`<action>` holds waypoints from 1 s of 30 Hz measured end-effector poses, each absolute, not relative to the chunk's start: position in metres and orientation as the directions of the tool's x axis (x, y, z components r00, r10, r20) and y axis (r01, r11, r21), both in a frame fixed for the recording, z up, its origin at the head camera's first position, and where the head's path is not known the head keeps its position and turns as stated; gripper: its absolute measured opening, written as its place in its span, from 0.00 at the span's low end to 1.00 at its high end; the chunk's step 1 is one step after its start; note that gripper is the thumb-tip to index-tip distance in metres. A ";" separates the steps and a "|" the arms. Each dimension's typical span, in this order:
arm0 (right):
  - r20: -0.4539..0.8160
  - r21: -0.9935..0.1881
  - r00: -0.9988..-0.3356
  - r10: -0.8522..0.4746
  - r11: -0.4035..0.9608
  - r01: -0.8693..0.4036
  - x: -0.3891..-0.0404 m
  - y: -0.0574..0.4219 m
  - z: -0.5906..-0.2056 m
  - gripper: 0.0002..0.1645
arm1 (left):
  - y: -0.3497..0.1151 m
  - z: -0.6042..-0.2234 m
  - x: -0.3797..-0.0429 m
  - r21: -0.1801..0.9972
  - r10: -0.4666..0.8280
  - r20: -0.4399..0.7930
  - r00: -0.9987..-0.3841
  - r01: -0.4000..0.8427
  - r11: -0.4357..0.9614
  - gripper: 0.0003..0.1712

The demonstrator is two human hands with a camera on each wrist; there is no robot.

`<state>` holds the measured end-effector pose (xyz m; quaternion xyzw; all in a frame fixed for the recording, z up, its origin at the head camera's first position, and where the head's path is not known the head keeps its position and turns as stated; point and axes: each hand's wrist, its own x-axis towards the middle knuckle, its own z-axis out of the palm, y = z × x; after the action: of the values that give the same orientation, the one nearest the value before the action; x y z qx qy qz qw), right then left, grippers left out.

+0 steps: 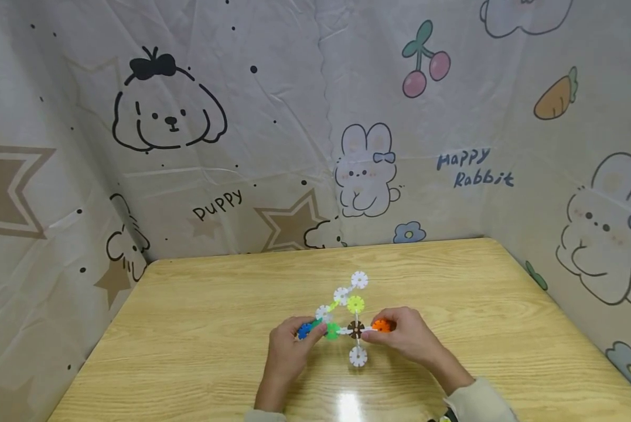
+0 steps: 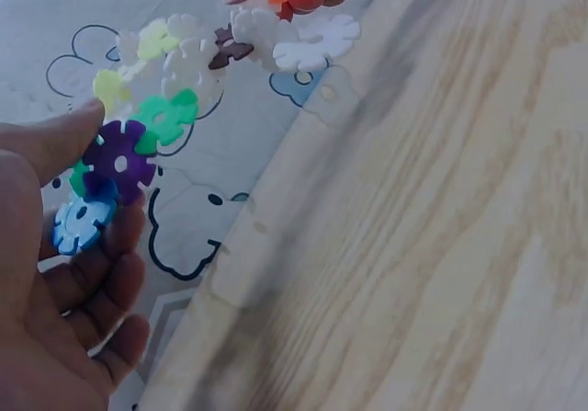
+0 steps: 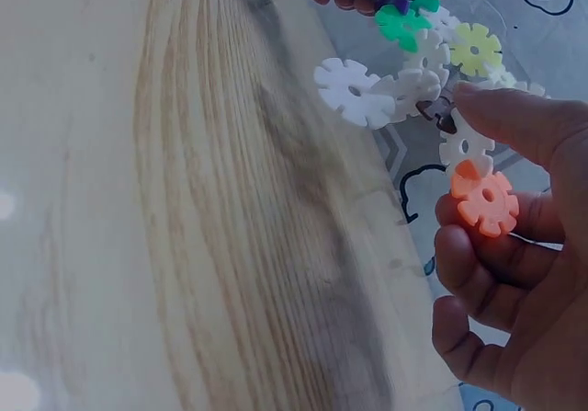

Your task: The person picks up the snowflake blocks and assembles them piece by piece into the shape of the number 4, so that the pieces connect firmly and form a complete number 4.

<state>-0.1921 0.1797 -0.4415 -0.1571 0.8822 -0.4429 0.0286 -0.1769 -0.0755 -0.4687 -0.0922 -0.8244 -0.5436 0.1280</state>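
Observation:
Both hands hold one structure of interlocked, notched plastic snowflake discs above the table. My left hand (image 1: 287,350) pinches its left end, thumb by a purple disc (image 2: 121,165), with a blue disc (image 2: 81,222) beside the fingers. Green discs (image 2: 167,119) join on there. At the other end, my right hand (image 1: 411,339) grips around an orange disc (image 3: 487,201) and the white disc (image 3: 467,144) joined to it. A brown disc (image 1: 356,330) sits at the middle crossing. One white disc (image 1: 358,356) points toward me; a yellow disc (image 1: 355,304) and a chain of white discs (image 1: 341,296) reach away.
The wood-grain table (image 1: 199,328) spreads out beneath the hands. Behind it and along the sides hangs a pale cloth (image 1: 294,117) printed with cartoon animals, stars and words. Light-coloured sleeves (image 1: 481,401) show at the bottom edge.

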 end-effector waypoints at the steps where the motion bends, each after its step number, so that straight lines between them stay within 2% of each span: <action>1: 0.086 -0.786 -0.949 -0.304 0.564 -0.252 -0.192 0.179 -0.442 0.19 | -0.075 -0.469 -0.177 0.876 0.011 0.298 -0.954 0.278 0.395 0.19; 15: 0.021 -0.763 -0.932 -0.361 0.597 -0.249 -0.193 0.175 -0.457 0.18 | -0.075 -0.474 -0.168 0.822 -0.056 0.156 -0.986 0.099 0.561 0.16; 22: -0.014 -0.760 -0.928 -0.372 0.607 -0.232 -0.192 0.175 -0.458 0.19 | -0.074 -0.476 -0.167 0.798 -0.089 0.155 -0.984 0.072 0.598 0.14; 30: -0.074 -0.741 -0.941 -0.329 0.650 -0.169 -0.191 0.174 -0.463 0.21 | -0.073 -0.477 -0.165 0.783 -0.117 0.137 -0.984 0.035 0.621 0.17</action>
<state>-0.1910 0.1743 -0.4627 -0.1381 0.9026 -0.3948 0.1015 -0.1646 -0.0728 -0.4769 0.0230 -0.8960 -0.4347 0.0874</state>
